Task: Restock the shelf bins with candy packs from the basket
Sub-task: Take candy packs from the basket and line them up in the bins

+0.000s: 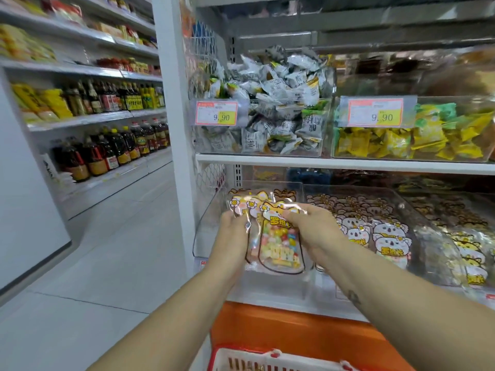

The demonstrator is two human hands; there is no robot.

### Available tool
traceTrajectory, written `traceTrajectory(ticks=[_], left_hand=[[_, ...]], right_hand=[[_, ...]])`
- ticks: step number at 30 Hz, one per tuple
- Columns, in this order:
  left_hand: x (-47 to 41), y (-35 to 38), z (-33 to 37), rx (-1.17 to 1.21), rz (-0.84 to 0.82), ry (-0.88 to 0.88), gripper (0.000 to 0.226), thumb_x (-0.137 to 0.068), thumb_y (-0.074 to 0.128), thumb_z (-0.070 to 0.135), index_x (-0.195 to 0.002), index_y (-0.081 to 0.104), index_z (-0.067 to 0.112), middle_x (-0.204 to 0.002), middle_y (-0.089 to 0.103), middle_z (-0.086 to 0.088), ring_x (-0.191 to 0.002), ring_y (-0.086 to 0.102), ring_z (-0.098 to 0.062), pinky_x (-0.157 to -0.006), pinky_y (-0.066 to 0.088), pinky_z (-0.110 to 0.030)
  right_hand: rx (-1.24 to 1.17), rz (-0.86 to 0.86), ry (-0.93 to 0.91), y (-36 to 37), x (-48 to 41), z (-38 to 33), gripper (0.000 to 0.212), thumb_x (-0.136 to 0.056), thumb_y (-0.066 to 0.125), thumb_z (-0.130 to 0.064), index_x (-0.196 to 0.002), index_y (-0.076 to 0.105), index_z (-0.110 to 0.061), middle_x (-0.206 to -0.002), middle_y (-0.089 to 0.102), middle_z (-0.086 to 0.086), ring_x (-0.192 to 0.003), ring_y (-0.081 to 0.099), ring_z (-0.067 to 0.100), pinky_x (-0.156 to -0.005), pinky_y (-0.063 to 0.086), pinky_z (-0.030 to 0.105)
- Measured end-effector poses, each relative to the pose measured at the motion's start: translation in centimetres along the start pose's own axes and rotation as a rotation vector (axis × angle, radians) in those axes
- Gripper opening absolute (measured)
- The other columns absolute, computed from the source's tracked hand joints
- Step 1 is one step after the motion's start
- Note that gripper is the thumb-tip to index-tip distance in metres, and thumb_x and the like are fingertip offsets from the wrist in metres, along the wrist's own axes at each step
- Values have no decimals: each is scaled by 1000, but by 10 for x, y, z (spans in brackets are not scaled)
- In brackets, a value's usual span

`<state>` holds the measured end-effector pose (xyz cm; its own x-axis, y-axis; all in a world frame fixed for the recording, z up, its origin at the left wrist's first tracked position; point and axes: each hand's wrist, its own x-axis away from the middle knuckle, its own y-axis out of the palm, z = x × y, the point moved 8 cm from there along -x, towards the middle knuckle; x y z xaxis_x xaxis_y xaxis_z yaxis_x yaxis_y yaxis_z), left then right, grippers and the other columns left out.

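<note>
both hands hold one small bunch of candy packs (276, 242) between them. the left hand (233, 234) grips the bunch's left edge, its fingers curled round the plastic. the right hand (313, 231) pinches the upper right side, with its thumb lying across the front of the top pack. the packs are clear pouches with cartoon animal heads at the top and coloured sweets showing through. they overlap like a fan and tilt away from the person.

the bunch sits in the open top of a clear bin (209, 218), whose side wall stands just left of the left hand. whether the packs touch the bin floor cannot be told. just right of the right hand, a neighbouring bin (401, 199) holds rows of koala packs (375, 231). above the grip, past a white shelf board (321, 162), an upper bin (325, 129) is heaped with grey and white wrapped sweets and carries a price tag (216, 113). below the forearms, near the person, the rim of a red and white basket (241, 360) shows in front of an orange base (294, 330). far left of the grip, bottles (107, 151) line the aisle shelves.
</note>
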<state>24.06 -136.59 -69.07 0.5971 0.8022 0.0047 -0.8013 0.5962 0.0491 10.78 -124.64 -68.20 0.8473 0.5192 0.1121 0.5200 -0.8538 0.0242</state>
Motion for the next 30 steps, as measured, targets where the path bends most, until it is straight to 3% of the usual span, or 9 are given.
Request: traceTrajectory(ticks=[3,5,10,15,18,22,26,28,30], left_hand=[[-46,-3,15,-171,-36,58,26,-92,44,22,-106,65,23,-88,73,-1,-86,70,-20,-85,59,-43],[-73,-7,11,-223,-22,34,25,-98,43,21,-109,66,23,-100,73,-2,-93,68,-20,-86,54,-35],[-139,-14,-18,-393,108,9,22,-102,41,7,-108,61,13,-106,68,-8,-99,64,-28,-83,52,-32],[-198,-2,-59,-698,70,-32,24,-92,61,4,-116,63,5,-115,68,-12,-107,65,-31,-84,53,-33],[-220,3,-64,-954,101,78,27,-92,66,22,-116,59,11,-112,67,-6,-105,66,-28,-76,51,-29],[-226,12,-54,-1080,220,333,23,-93,59,7,-116,57,7,-103,68,-14,-86,67,-29,-62,47,-31],[-204,29,-36,-1395,407,693,46,-62,61,-2,-108,68,2,-85,63,-19,-56,61,-29,-36,43,-27],[-196,31,-32,-1440,425,800,48,-65,59,0,-112,67,2,-96,63,-22,-58,60,-30,-36,42,-26],[-195,31,-35,-1463,279,676,52,-72,66,1,-123,58,-1,-116,58,-27,-69,65,-34,-47,48,-29]], right_hand=[[0,51,-1,13,-29,-10,6,-92,67,-9,-97,69,-13,-89,75,10,-78,73,25,-68,61,40],[-23,112,-4,17,-48,-9,7,-94,64,-6,-96,66,-13,-84,70,7,-73,69,21,-56,55,30],[-34,255,92,32,-101,36,17,-91,64,-5,-107,60,-4,-96,67,16,-91,66,36,-85,56,51],[28,342,99,38,-145,71,15,-90,63,-9,-102,64,-1,-95,67,17,-86,66,35,-80,59,44],[117,293,24,46,-163,71,11,-91,57,0,-96,65,-6,-87,62,12,-64,54,20,-52,47,19],[255,289,-70,51,-178,67,18,-91,58,-9,-81,62,-23,-93,65,8,-88,64,30,-67,47,24],[366,404,-44,43,-184,70,20,-95,49,-13,-105,64,-22,-99,60,1,-84,51,19,-43,29,15],[406,423,-59,44,-186,69,23,-95,51,-14,-111,66,-18,-105,66,5,-86,57,22,-51,37,18],[377,454,-63,42,-188,72,25,-92,54,-14,-111,69,-19,-108,70,4,-92,62,25,-68,41,22]])
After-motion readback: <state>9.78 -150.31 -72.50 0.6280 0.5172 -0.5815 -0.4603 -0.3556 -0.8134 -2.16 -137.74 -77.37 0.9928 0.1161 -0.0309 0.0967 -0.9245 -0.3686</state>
